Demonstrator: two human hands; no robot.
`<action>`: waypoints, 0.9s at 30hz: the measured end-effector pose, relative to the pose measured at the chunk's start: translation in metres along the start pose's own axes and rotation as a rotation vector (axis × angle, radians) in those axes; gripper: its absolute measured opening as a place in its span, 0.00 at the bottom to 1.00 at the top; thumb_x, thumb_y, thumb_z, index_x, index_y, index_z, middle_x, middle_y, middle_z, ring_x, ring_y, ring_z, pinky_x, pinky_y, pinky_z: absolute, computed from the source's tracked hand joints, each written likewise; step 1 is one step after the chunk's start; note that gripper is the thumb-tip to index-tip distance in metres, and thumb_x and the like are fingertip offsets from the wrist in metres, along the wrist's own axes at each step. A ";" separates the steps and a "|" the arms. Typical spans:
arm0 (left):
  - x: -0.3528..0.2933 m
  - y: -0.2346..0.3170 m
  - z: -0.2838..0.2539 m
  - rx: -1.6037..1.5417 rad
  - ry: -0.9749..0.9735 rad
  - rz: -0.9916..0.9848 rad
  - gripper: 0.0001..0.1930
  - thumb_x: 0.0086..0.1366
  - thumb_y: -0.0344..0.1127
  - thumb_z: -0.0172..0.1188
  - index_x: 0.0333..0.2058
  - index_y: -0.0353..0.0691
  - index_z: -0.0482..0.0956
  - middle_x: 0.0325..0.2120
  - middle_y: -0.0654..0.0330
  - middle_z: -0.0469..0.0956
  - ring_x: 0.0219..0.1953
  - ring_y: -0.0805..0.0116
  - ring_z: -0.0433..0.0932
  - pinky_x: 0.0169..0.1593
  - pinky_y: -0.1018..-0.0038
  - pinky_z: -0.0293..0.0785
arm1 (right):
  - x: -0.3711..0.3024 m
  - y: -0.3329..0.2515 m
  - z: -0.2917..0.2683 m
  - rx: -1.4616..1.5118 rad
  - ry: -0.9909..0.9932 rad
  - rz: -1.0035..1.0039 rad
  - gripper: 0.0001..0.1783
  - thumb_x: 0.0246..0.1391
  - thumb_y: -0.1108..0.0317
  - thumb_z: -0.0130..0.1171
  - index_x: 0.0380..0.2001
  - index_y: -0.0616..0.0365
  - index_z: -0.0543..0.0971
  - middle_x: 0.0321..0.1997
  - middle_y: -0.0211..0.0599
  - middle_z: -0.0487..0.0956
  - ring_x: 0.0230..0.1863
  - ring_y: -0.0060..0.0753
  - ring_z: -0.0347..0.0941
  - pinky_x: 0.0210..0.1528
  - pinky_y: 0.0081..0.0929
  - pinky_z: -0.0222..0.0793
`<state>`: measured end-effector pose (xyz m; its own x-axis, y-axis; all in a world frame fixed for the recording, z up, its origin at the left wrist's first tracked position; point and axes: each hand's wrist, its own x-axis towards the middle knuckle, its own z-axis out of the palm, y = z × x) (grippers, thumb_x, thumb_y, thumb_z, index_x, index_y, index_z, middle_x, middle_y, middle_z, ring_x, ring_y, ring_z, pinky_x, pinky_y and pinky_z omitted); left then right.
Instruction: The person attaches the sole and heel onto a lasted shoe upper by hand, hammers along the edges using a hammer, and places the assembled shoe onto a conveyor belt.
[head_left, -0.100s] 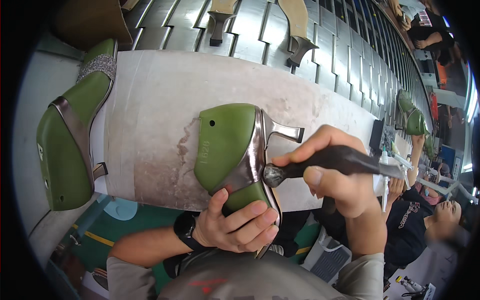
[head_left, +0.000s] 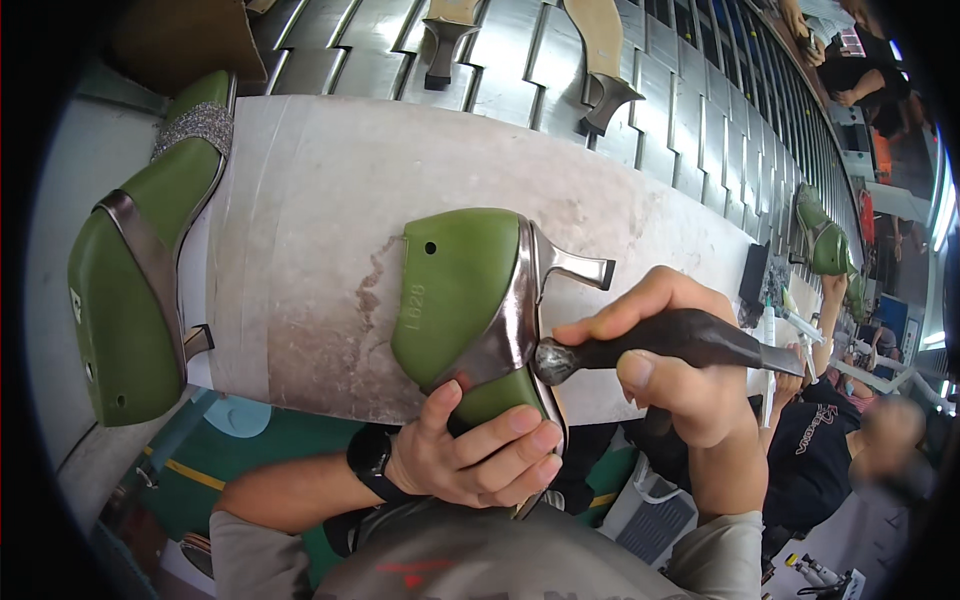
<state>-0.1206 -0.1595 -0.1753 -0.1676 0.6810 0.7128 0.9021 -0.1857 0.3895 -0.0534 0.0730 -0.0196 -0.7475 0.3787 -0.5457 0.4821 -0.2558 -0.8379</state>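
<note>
Hammer of dark metal (head_left: 690,338) is filling the closed right hand (head_left: 690,400), seemingly pressing a glossy brown strap (head_left: 503,335) onto a green plastic shoe last (head_left: 465,260), which the left hand (head_left: 465,455) is gripping partly over the worktop (head_left: 300,250); the next stroke is likely demanding steadiness.

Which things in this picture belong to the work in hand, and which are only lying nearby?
In the work:
- green shoe last with metallic strap and heel, held by the left hand
- dark tool, gripped by the right hand

Lying nearby, untouched:
- second green last, at the left
- two heeled soles on metal slats
</note>
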 end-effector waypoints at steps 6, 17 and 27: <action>0.000 0.002 0.001 -0.026 0.018 -0.004 0.20 0.74 0.43 0.62 0.61 0.53 0.71 0.61 0.69 0.75 0.69 0.69 0.75 0.77 0.33 0.54 | 0.024 -0.016 -0.013 -0.103 -0.174 0.052 0.11 0.54 0.74 0.69 0.39 0.66 0.84 0.43 0.43 0.90 0.43 0.27 0.84 0.49 0.28 0.79; 0.000 -0.003 0.001 0.058 -0.008 0.058 0.20 0.76 0.37 0.60 0.62 0.45 0.70 0.65 0.55 0.75 0.70 0.54 0.73 0.73 0.27 0.58 | 0.014 0.001 -0.012 -0.163 -0.126 -0.109 0.13 0.58 0.61 0.66 0.39 0.58 0.85 0.40 0.33 0.90 0.27 0.16 0.74 0.24 0.19 0.69; 0.002 -0.003 -0.008 0.051 -0.018 0.072 0.29 0.75 0.42 0.64 0.69 0.43 0.67 0.69 0.49 0.72 0.72 0.49 0.71 0.77 0.35 0.55 | -0.046 0.051 -0.029 -1.195 0.358 -0.592 0.21 0.51 0.77 0.68 0.51 0.59 0.83 0.49 0.50 0.86 0.48 0.56 0.84 0.50 0.42 0.80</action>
<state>-0.1272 -0.1636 -0.1705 -0.0945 0.6797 0.7274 0.9308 -0.1988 0.3066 0.0190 0.0678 -0.0376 -0.9072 0.4147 0.0708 0.3684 0.8644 -0.3421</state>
